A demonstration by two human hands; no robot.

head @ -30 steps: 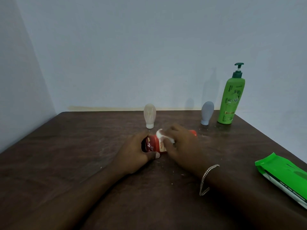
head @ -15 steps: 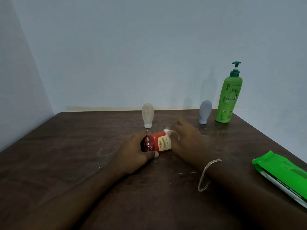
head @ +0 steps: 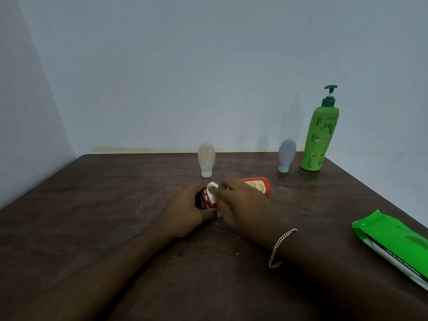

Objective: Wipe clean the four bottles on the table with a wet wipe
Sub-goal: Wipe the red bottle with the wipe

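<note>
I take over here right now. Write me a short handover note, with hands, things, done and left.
Left hand grips the red bottle, which lies on its side.
Right hand holds the white wipe against it.
Clear bottle, grey bottle and green pump bottle stand at the back of the table; wipes pack lies at right.
Done: none for certain.
Left: finish the red one; whether the other three were wiped does not show.

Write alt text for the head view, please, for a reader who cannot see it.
A left hand grips a red bottle lying on a dark table while the right hand holds a white wipe against it. Behind stand a clear bottle, a grey bottle and a green pump bottle; a green wipes pack lies at the right.
</note>
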